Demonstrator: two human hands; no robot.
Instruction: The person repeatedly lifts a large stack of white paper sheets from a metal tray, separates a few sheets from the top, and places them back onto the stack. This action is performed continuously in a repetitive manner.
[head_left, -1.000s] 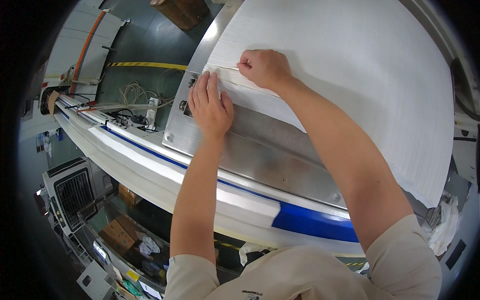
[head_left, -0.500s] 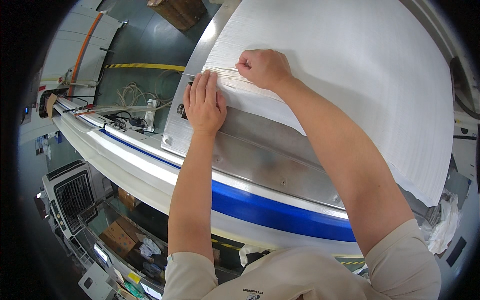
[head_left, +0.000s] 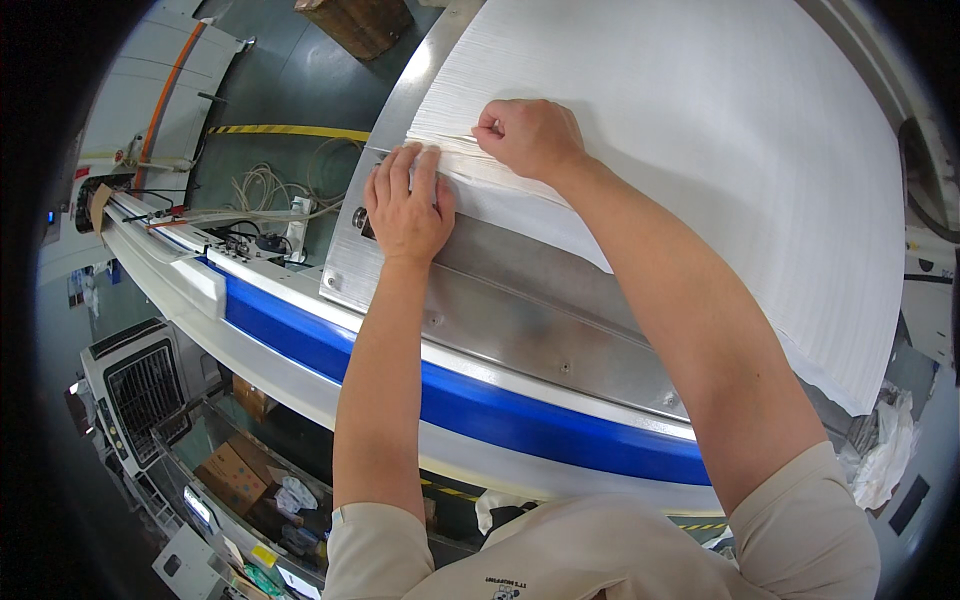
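Observation:
A thick pile of thin white sheets [head_left: 700, 130], its layered edges fanned into ridges, lies on a metal table [head_left: 520, 325]. At the pile's near left corner is my left hand [head_left: 411, 210], fingers spread and slightly bent, the tips touching the layered edge. My right hand [head_left: 535, 140] is closed in a fist on top of the pile, close to that same edge. Its thumb and forefinger are curled together; whatever they pinch, if anything, is hidden beneath the hand. Slightly off-white layers [head_left: 470, 160] show between the two hands.
A long rail with a blue panel [head_left: 500, 420] runs between me and the table. Coiled cables [head_left: 265, 190] and a power strip [head_left: 299, 230] lie beyond it at left. A brown block [head_left: 355, 25] stands on the floor. Lower left are a grilled machine [head_left: 145, 390] and a cardboard box [head_left: 235, 475].
Along the rail, the blue panel now shows much farther to the left, with a white end piece beside it. My left fingers have spread and bent slightly. My right hand stays almost in place.

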